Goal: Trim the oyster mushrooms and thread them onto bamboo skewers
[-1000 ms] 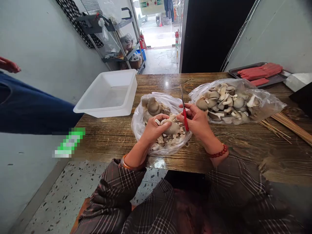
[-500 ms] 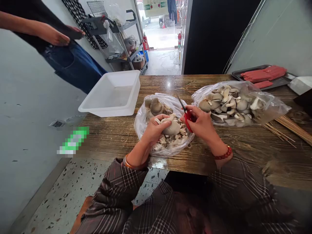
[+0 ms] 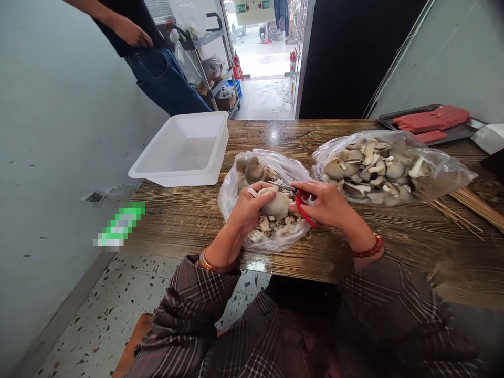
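Red-handled scissors are in the right hand, whose fingers are closed around the grips. The blades lie against or just over the far edge of a grey mushroom; exact contact and blade opening cannot be determined. The left hand is closed on this mushroom, thumb on top, above the near bag.

Progress: the work appears to be partway through. The loose mushroom pieces in the far-right bag are probably the finished portion. The near bag contains larger grey caps and pale fragments; the caps probably remain to be cut. The mushroom in the left hand seems to be the piece in process.

Count:
- Scissors: one pair.
- Mushroom in hand: one visible cap; any attached pieces are hidden by the fingers.
- Clear plastic bags on the table: two.
- Mushroom pieces in the bags: many, overlapping, not countable.
- White bin: one, at the left.
- Dark tray: one, at the far right, bearing red slabs, at least two.
- Thin sticks: a bundle, not countable.
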Demonstrator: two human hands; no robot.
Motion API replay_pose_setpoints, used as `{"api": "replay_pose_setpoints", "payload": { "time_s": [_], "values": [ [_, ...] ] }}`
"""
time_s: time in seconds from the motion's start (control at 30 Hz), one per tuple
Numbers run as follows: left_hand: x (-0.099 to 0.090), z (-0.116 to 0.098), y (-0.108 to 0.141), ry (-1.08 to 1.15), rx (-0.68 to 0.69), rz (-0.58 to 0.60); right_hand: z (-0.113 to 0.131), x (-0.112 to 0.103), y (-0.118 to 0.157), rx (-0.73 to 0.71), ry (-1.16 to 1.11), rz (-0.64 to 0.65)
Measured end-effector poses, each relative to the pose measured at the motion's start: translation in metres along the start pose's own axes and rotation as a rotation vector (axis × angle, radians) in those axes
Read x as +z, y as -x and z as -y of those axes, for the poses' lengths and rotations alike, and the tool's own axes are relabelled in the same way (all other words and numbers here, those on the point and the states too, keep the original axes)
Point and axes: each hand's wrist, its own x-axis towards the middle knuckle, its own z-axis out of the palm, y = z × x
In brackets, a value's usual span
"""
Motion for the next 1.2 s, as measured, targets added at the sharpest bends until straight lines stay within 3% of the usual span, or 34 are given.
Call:
{"api": "replay_pose_setpoints", "payload": {
  "time_s": [0.7, 1.2],
  "values": [
    [0.0, 0.0, 0.001, -0.095, 0.017, 0.033, -0.004, -0.002, 0.001, 0.055, -0.07, 0.089],
    [-0.002, 0.004, 0.0, -0.126, -0.093, 0.051, -0.006, -0.01, 0.011, 0.054, -0.054, 0.212]
  ]
}}
